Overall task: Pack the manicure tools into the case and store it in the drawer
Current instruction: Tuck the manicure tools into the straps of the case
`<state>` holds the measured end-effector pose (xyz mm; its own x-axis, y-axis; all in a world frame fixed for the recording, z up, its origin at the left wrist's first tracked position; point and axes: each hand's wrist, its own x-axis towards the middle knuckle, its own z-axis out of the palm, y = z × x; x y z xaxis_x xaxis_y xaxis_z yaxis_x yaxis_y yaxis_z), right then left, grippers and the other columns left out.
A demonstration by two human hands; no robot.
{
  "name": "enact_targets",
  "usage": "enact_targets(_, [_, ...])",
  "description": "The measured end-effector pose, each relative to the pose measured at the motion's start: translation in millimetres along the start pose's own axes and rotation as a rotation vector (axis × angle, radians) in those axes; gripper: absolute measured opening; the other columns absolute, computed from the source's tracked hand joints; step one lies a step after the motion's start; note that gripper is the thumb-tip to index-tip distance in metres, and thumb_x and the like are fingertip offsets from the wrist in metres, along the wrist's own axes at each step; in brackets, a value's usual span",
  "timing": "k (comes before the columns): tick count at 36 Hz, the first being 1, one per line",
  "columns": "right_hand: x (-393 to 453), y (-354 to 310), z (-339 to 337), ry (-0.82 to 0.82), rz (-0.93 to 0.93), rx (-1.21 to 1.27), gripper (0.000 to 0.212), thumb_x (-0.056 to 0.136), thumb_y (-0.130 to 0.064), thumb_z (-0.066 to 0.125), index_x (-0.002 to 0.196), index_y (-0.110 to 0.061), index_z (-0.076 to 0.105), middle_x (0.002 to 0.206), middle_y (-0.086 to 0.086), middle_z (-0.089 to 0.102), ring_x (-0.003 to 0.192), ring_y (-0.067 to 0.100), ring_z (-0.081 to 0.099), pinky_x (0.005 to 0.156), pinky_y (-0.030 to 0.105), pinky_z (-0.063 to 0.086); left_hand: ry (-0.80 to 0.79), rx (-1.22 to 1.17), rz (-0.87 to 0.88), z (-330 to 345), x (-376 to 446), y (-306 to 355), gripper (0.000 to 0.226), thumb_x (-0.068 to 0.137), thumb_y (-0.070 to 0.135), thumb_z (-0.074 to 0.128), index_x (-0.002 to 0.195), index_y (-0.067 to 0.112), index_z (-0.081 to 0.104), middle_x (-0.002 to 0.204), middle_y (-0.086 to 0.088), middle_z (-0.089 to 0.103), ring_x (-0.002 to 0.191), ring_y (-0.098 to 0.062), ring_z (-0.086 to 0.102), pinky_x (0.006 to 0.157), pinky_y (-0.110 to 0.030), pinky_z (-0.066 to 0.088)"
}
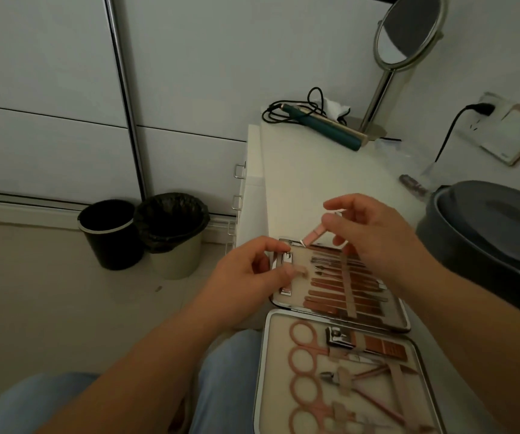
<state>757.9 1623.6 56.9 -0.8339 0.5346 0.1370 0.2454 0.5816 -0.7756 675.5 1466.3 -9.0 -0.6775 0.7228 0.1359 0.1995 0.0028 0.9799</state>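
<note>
An open manicure case (pixel 407 324) lies on the white table in front of me. Its far half holds a row of rose-gold tools under a strap. Its near half holds pink scissors (pixel 302 349), a nail clipper (pixel 338 336) and nippers. My left hand (pixel 252 270) pinches the far half's left edge by the clasp. My right hand (pixel 374 233) pinches a pink-handled tool (pixel 313 234), its metal tip pointing down at the case's top left corner.
A grey lidded pot (pixel 484 233) stands close on the right. At the table's back are a standing mirror (pixel 409 36), a teal hair iron (pixel 324 126) with its cable, and a wall socket. Drawer handles (pixel 239 171) show on the table's left side. Two bins (pixel 146 233) stand on the floor.
</note>
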Motion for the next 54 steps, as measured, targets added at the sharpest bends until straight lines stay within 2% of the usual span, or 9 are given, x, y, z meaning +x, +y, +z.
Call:
enact_targets(4, [-2, 5, 3, 0.017, 0.064, 0.039, 0.015, 0.081, -0.037, 0.063, 0.091, -0.027, 0.059, 0.076, -0.006, 0.063, 0.054, -0.002, 0.057, 0.052, 0.012, 0.043, 0.006, -0.015, -0.001, 0, 0, 1, 0.015, 0.074, 0.021, 0.07, 0.085, 0.027, 0.063, 0.062, 0.001, 0.041, 0.061, -0.014, 0.042, 0.062, -0.029, 0.039])
enact_targets(11, [-3, 8, 13, -0.036, 0.021, -0.025, 0.009, 0.08, -0.04, 0.064, 0.086, -0.035, 0.061, 0.084, -0.011, 0.066, 0.076, 0.002, 0.061, 0.063, 0.017, 0.043, -0.041, -0.064, -0.047, -6, 0, 0, 0.013, 0.078, 0.013, 0.067, 0.082, 0.024, 0.062, 0.073, -0.01, 0.043, 0.071, -0.021, 0.042, 0.071, -0.036, 0.038])
enact_targets(22, [4, 6, 8, -0.143, -0.025, -0.077, 0.005, 0.081, -0.037, 0.063, 0.085, -0.038, 0.063, 0.075, -0.016, 0.064, 0.058, -0.006, 0.056, 0.057, 0.014, 0.036, -0.053, -0.058, -0.054, -7, 3, 2, 0.013, 0.082, 0.007, 0.061, 0.084, 0.02, 0.062, 0.076, -0.015, 0.049, 0.072, -0.025, 0.046, 0.073, -0.039, 0.04])
enact_targets(29, [13, -1, 10, -0.251, -0.022, -0.17, 0.013, 0.085, -0.037, 0.059, 0.097, -0.033, 0.063, 0.086, -0.014, 0.063, 0.076, 0.003, 0.058, 0.062, 0.018, 0.041, -0.023, -0.08, -0.07, -5, 0, 3, 0.014, 0.083, 0.008, 0.059, 0.086, 0.021, 0.063, 0.082, -0.021, 0.052, 0.077, -0.028, 0.048, 0.08, -0.05, 0.044])
enact_targets(38, [19, -10, 11, -0.335, -0.008, -0.221, 0.015, 0.087, -0.034, 0.057, 0.1, -0.03, 0.064, 0.076, -0.015, 0.06, 0.063, 0.001, 0.053, 0.055, 0.016, 0.035, 0.006, -0.052, -0.086, -3, -2, 5, 0.015, 0.083, 0.013, 0.061, 0.081, 0.027, 0.065, 0.08, -0.028, 0.056, 0.073, -0.028, 0.05, 0.082, -0.06, 0.044])
enact_targets(41, [20, -12, 12, -0.375, -0.023, -0.261, 0.018, 0.087, -0.035, 0.056, 0.103, -0.03, 0.064, 0.084, -0.015, 0.061, 0.075, 0.002, 0.057, 0.06, 0.016, 0.039, 0.011, -0.046, -0.083, -3, -3, 3, 0.016, 0.083, 0.014, 0.061, 0.081, 0.029, 0.065, 0.077, -0.021, 0.054, 0.072, -0.029, 0.05, 0.081, -0.059, 0.045])
enact_targets(46, [20, -15, 11, -0.451, -0.024, -0.3, 0.018, 0.087, -0.035, 0.056, 0.103, -0.032, 0.065, 0.082, -0.02, 0.06, 0.077, 0.002, 0.059, 0.061, 0.015, 0.04, 0.011, -0.022, -0.069, -3, -3, 1, 0.013, 0.084, 0.016, 0.06, 0.085, 0.028, 0.064, 0.074, -0.018, 0.053, 0.071, -0.028, 0.052, 0.081, -0.055, 0.047])
enact_targets(51, [14, -14, 15, -0.438, -0.072, -0.334, 0.019, 0.085, -0.038, 0.057, 0.102, -0.036, 0.067, 0.08, -0.023, 0.059, 0.076, -0.001, 0.058, 0.061, 0.014, 0.04, 0.001, -0.023, -0.057, -3, -4, 2, 0.011, 0.084, 0.015, 0.06, 0.088, 0.024, 0.064, 0.073, -0.019, 0.052, 0.07, -0.027, 0.051, 0.078, -0.051, 0.049])
enact_targets(54, [7, -9, 17, -0.392, -0.119, -0.405, 0.018, 0.084, -0.04, 0.057, 0.1, -0.039, 0.067, 0.08, -0.026, 0.053, 0.078, -0.003, 0.053, 0.062, 0.015, 0.038, 0.019, -0.027, -0.045, -3, -4, 2, 0.012, 0.083, 0.013, 0.061, 0.085, 0.024, 0.063, 0.072, -0.018, 0.052, 0.068, -0.025, 0.05, 0.07, -0.041, 0.046])
